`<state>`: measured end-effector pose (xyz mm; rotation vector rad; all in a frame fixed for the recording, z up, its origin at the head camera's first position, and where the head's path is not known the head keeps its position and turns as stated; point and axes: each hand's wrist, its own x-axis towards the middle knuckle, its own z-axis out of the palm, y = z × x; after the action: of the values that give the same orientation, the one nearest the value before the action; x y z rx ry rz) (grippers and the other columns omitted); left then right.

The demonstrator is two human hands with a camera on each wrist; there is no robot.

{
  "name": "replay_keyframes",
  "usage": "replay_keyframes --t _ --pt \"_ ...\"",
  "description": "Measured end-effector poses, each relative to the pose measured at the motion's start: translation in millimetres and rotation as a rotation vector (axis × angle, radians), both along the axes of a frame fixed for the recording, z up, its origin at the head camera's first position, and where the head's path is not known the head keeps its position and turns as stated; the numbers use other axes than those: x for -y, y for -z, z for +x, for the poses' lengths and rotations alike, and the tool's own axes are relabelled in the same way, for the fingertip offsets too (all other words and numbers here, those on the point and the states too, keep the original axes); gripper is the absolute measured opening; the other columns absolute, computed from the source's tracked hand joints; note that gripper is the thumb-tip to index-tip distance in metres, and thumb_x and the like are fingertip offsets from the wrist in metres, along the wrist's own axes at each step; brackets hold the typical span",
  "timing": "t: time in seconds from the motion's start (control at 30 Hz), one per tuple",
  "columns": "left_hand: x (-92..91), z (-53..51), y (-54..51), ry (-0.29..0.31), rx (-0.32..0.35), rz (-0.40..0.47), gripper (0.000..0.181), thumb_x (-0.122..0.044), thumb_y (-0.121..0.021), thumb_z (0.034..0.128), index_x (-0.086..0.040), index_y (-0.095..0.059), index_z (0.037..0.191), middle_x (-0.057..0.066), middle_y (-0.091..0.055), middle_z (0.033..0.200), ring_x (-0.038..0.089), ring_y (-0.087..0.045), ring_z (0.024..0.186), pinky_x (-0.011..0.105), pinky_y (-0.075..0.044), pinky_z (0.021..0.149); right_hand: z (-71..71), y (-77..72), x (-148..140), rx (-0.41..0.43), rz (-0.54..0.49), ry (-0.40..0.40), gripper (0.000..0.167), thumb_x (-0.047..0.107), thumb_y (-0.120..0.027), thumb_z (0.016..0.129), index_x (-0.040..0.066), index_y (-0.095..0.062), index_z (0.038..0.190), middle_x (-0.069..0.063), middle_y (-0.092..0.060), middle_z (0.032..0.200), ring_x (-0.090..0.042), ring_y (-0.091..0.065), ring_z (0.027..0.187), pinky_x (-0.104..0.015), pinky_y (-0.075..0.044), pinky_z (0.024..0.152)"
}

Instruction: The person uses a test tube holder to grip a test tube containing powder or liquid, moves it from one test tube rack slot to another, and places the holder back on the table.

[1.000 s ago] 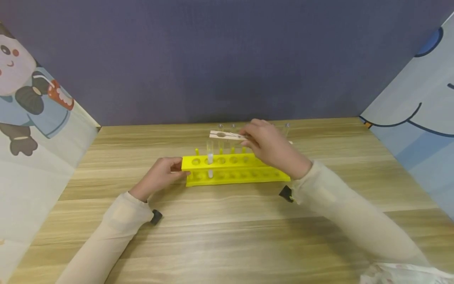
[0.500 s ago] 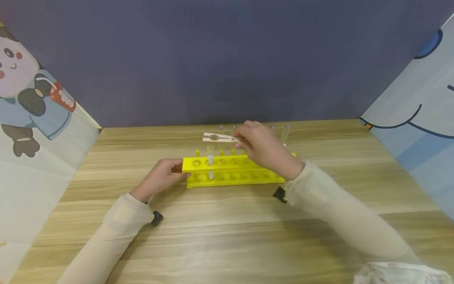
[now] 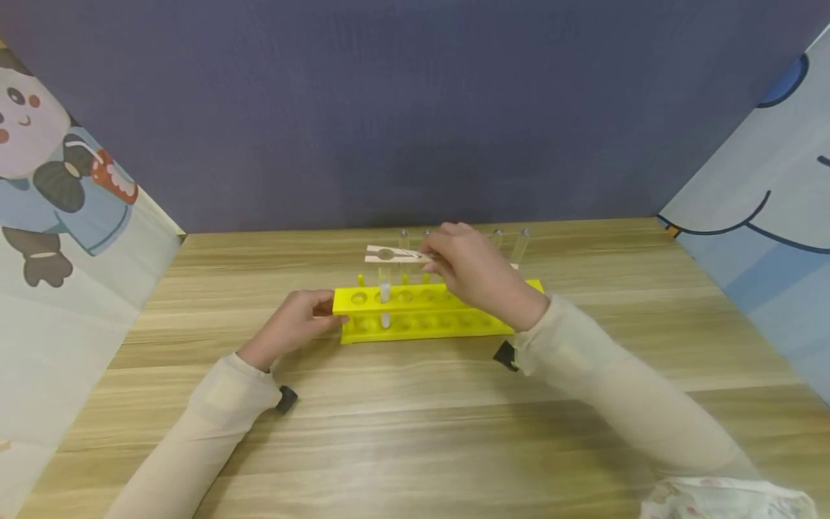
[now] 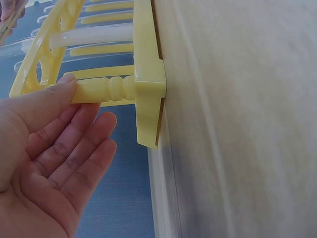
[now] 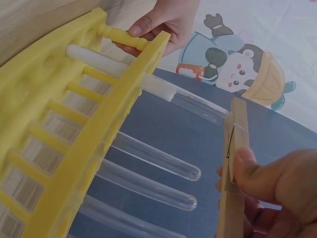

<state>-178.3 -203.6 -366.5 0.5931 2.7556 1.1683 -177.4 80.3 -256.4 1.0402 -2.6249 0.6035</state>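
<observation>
Wooden clip (image 3: 386, 254) pinched in R hand (image 3: 478, 272), held over yellow rack (image 3: 421, 307), nr mouth of tube w/ white contents (image 3: 385, 291) in rack's L half, L hand (image 3: 295, 321) gripping rack's L end post (image 4: 94, 90), clear tubes (image 3: 521, 247) rounded ends up on far side, wood-grain counter (image 3: 369, 425) below

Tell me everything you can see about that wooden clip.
The wooden clip looks like a long, pale clothespin: two arms, a thin metal-looking spring, a rounded opening near the tip. The right grip pinches it roughly level, higher than the yellow rack, its tip near the white-filled tube; contact is unclear.
</observation>
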Motion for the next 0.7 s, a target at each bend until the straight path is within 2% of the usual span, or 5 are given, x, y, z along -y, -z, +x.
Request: replay_keyframes --t 0.33,0.7 --pt "-0.8 0.3 -0.4 -0.005 0.005 -0.006 0.026 -0.008 -0.069 0.085 -0.001 -0.066 0.11 0.016 -0.068 0.106 0.028 -0.066 0.094 0.042 -0.054 0.086 -0.4 0.7 1.3 0.02 0.015 0.002 0.016 0.008 -0.068 0.084 0.0 -0.068 0.098 -0.009 -0.065 0.088 -0.023 -0.055 0.077 -0.033 -0.049 0.073" --pt "-1.3 1.1 -1.6 -0.004 0.018 -0.002 0.026 -0.009 -0.068 0.0858 -0.001 -0.066 0.111 0.015 -0.068 0.107 0.028 -0.066 0.095 0.042 -0.053 0.086 -0.4 1.8 3.7 0.003 0.026 -0.003 0.017 0.01 -0.068 0.084 -0.001 -0.067 0.098 -0.01 -0.066 0.088 -0.023 -0.057 0.079 -0.035 -0.05 0.077"
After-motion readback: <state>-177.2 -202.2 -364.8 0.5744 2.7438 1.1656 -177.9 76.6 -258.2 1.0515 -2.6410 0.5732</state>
